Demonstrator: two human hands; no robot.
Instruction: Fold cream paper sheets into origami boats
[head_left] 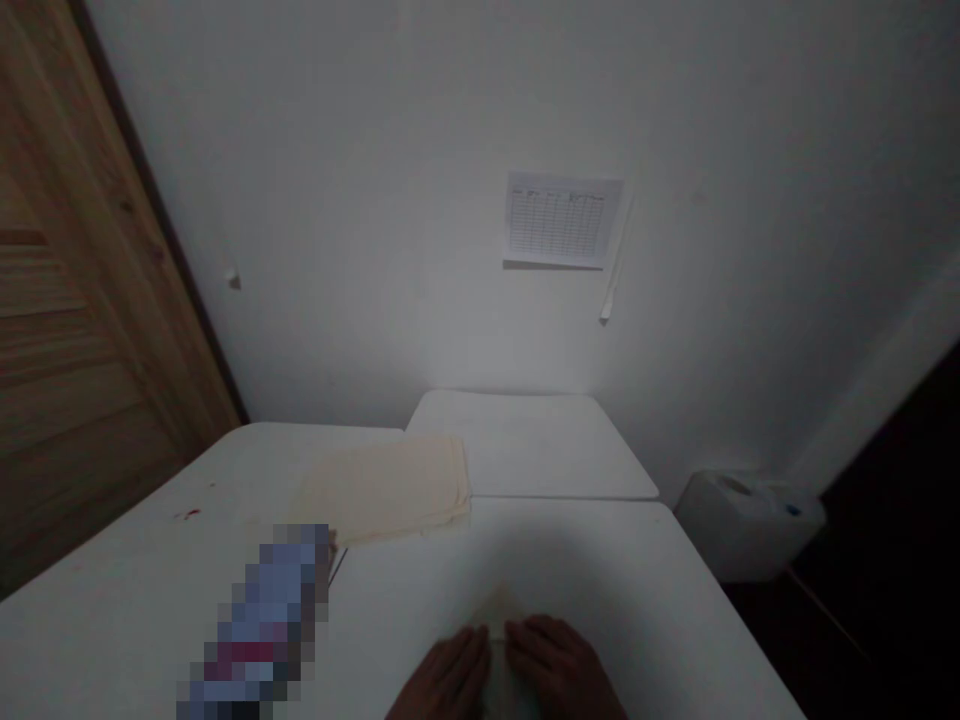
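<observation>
On white table, left hand, right hand, angled around pale cloth, grips unclear

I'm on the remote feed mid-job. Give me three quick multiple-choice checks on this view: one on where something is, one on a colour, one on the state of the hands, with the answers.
1. Where is the folded cloth?
A) On the table, beyond the hands
B) On the floor
C) Under the right hand

2. What colour is the folded cloth?
A) Red
B) Blue
C) Pale cream

3. How are the left hand and right hand placed?
A) Both raised high above the table
B) Side by side against a pale piece of cloth
C) Far apart at opposite table edges

Answers:
1. A, it lies on the white table ahead of the hands.
2. C, it looks pale cream.
3. B, the fingers of both hands meet the pale piece of cloth.
</observation>
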